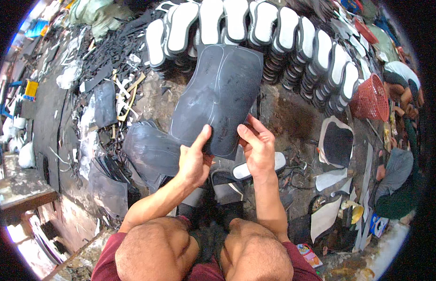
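Note:
A dark rubber sheet [194,110] with white sole outlines drawn on it is held up in front of my knees. Its lower left edge is gripped by my left hand [194,161], thumb on top and fingers partly hidden underneath. My right hand [258,145] pinches the lower right edge between thumb and fingers. Below the sheet, beside my right hand, lies a white-topped shoe sole [259,166]. More dark rubber sheets [150,152] are on the ground left of my left hand.
Stacks of black-edged soles with white tops [236,21] curve across the far side. To the right stand a red plastic basket [370,99] and another person [402,77], bent over. Black offcuts [119,44] litter the far left; pale sheet scraps [326,219] lie at right.

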The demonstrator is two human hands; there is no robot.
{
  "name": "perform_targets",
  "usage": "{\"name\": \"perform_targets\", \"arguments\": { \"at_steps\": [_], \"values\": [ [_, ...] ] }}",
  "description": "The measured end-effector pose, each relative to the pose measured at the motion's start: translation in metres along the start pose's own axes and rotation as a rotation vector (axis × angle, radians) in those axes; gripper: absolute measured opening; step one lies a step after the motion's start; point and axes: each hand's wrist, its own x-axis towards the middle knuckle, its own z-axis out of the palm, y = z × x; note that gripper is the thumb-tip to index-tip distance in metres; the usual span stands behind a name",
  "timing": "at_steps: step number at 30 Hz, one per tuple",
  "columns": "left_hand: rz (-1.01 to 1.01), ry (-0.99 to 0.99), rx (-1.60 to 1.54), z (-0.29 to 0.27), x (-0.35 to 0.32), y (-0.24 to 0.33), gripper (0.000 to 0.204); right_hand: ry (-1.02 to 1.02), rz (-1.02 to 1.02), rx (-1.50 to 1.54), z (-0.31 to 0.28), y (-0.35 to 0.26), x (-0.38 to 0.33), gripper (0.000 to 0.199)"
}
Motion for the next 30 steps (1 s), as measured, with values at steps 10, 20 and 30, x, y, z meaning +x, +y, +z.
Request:
{"name": "perform_targets", "arguments": {
  "at_steps": [10, 20, 30],
  "values": [
    [0.11, -0.372, 0.758, -0.048, 0.002, 0.001, 0.077, 0.054, -0.176, -0.036, -0.031, -0.062, 0.017, 0.041],
    [0.46, -0.411, 1.015, -0.08, 0.01, -0.014, 0.071, 0.497, -0.807, -1.154, -0.054, -0.009, 0.057, 0.068],
    [0.858, -0.741, 1.631, -0.082, 0.054, -0.034, 0.074, 0.208, -0.048, -0.448, -0.096, 0.043, -0.013, 0.059]
  ]
}}
